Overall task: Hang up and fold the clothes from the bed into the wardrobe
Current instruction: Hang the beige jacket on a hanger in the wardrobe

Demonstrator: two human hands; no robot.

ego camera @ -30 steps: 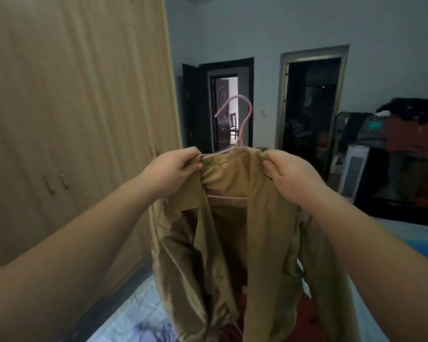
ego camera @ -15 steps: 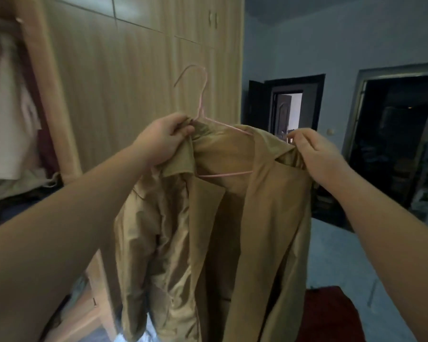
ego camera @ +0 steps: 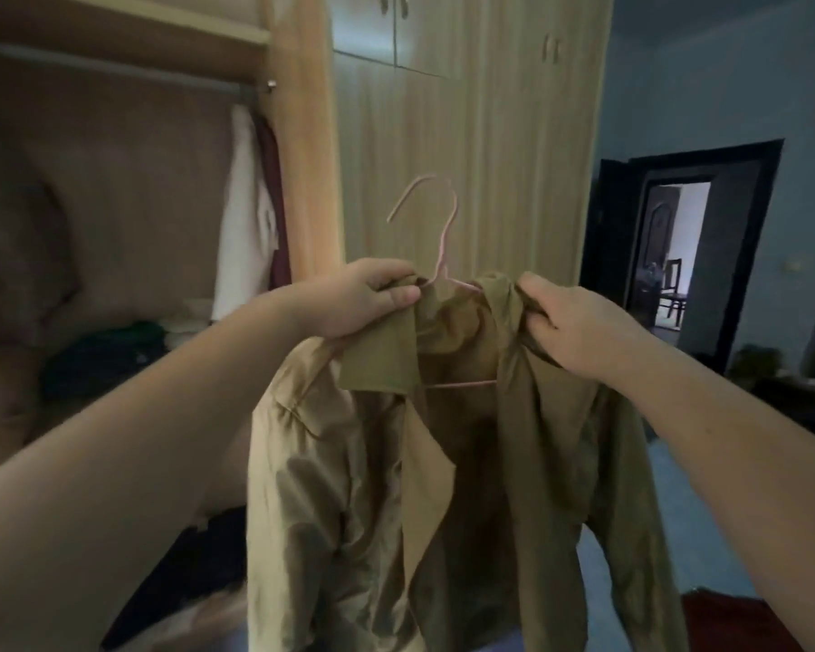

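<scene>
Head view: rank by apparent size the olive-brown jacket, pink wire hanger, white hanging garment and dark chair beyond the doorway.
1. The olive-brown jacket.
2. The white hanging garment and the pink wire hanger: similar height, hanger partly hidden in the jacket, so unranked.
3. The dark chair beyond the doorway, far off.

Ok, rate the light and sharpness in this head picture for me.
Head view: dim overall, the far doorway the brightest patch; the open wardrobe bay and the folded clothes in it are smeared and soft; the khaki jacket, left hand and right hand read sharper; the wide lens enlarges the left forearm at the edge.
</scene>
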